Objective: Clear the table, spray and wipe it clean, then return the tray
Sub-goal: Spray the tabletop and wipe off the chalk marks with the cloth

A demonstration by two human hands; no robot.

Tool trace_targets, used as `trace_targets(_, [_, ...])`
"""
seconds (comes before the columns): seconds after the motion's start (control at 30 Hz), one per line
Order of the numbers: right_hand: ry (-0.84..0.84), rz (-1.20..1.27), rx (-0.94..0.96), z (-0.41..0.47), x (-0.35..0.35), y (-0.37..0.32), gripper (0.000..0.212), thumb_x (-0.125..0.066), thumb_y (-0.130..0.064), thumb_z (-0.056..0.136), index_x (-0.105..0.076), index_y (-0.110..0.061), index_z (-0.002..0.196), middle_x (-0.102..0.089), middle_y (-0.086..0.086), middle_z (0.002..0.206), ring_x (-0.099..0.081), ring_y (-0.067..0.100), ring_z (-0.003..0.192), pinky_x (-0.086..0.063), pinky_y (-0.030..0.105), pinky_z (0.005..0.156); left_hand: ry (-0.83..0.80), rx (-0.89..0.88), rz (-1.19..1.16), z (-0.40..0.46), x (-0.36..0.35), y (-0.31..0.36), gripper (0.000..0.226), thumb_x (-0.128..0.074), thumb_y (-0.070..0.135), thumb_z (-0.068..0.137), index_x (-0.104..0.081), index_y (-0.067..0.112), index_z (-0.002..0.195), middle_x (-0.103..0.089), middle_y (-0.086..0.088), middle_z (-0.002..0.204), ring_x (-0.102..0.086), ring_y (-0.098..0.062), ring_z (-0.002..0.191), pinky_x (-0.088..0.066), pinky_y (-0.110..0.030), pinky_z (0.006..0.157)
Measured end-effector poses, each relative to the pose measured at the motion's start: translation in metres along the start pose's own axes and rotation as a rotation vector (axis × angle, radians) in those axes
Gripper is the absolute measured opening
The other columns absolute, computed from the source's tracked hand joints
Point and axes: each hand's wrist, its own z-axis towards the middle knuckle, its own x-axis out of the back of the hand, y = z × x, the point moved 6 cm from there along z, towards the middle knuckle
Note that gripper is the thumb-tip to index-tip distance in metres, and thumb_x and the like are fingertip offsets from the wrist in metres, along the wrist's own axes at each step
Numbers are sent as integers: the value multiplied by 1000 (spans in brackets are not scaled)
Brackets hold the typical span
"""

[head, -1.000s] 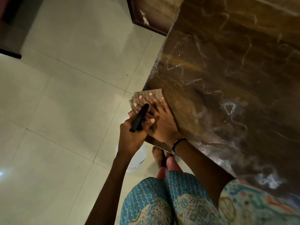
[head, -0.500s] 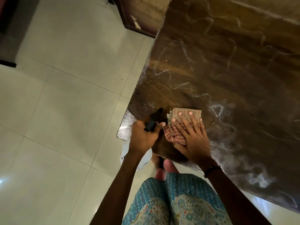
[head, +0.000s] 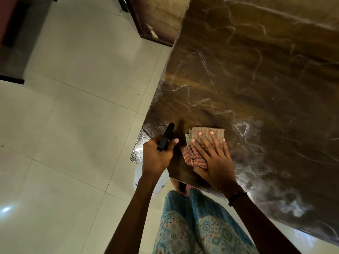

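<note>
A pale tiled floor fills the left half of the view, and a large dark wooden table with a glossy, smeared top fills the right, its near corner pointing toward the person. Dark wooden furniture stands on the floor beyond the table's far left edge. At the bottom, the person's blue patterned garment shows between the two forearms. On the table close to the near corner lies a folded striped cloth, reddish and tan. The right hand presses flat on the cloth, fingers straight and spread, a dark beaded bracelet on its wrist. Just left of the cloth, the left hand grips the black trigger head of a spray bottle, whose white body hangs below the table edge, mostly hidden by the hand and wrist.
</note>
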Motion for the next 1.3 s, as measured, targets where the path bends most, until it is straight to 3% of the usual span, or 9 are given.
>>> trace_targets(0.1, [-17, 0, 0, 0, -1, 0, 80, -42, -65, 84, -20, -32, 152, -20, 0, 160, -10, 30, 148, -12, 56, 118, 3, 20, -13, 3, 6, -1, 17, -73, 27, 79, -67, 13, 87, -60, 9, 71, -56, -1, 65, -39, -1, 54])
trace_targets(0.2, [-9, 13, -12, 3, 2, 0, 83, -46, -63, 81, -18, -31, 153, -20, 0, 160, -10, 30, 149, -14, 57, 117, 1, 50, -55, 7, 12, 0, 18, -73, 26, 79, -67, 12, 88, -60, 6, 72, -57, -12, 72, -43, -18, 65])
trace_targets(0.27, [1, 16, -22, 5, 7, 0, 85, -46, -63, 81, -16, -28, 153, -19, 1, 160, -9, 29, 149, -14, 57, 117, 15, 43, -42, 10, 15, 1, 27, -73, 27, 80, -68, 5, 95, -61, 0, 75, -57, -16, 73, -43, -22, 62])
trace_targets(0.5, [66, -13, -94, 66, 23, -8, 85, -36, -75, 87, -16, -26, 154, -14, 0, 162, -2, 28, 150, -7, 56, 119, 12, 57, -85, 24, 31, 1, 21, -71, 30, 81, -68, 16, 96, -66, 0, 87, -59, -16, 81, -40, -13, 63])
trace_targets(0.63, [77, -46, 14, 131, 29, -47, 78, -28, -70, 89, -21, -25, 152, -20, 4, 160, -9, 32, 149, -7, 56, 119, 14, -15, -65, 34, 41, 10, 20, -72, 29, 80, -67, 13, 91, -60, 9, 67, -58, -10, 66, -42, -4, 54])
trace_targets(0.8, [41, -55, 137, 154, 23, -87, 70, -23, -58, 89, -22, -29, 152, -19, 3, 161, -9, 32, 149, -6, 55, 119, 20, -101, -12, 48, 49, 19, 22, -71, 26, 82, -67, 13, 99, -55, 16, 63, -56, -8, 59, -41, 1, 54])
trace_targets(0.93, [49, -84, 219, 108, 11, -72, 63, -34, -60, 95, -29, -29, 150, -25, 2, 159, -14, 28, 149, -12, 53, 119, -3, -125, 2, 54, 53, 27, 14, -71, 25, 82, -64, 14, 87, -55, 13, 58, -56, -2, 53, -38, 0, 51])
trace_targets(1.07, [41, -109, 93, 62, 10, -19, 70, -39, -65, 90, -27, -31, 150, -22, 0, 159, -10, 28, 149, -15, 55, 118, -29, -103, -7, 61, 58, 31, 16, -72, 28, 81, -68, 13, 87, -58, 15, 64, -58, -2, 64, -39, 3, 56])
trace_targets(1.3, [39, -150, 16, 102, 26, -14, 70, -28, -66, 93, -27, -27, 151, -24, 3, 159, -11, 30, 149, -15, 56, 117, -16, -112, -22, 71, 63, 29, 17, -72, 29, 81, -68, 13, 86, -53, 15, 56, -56, -4, 54, -39, 0, 53])
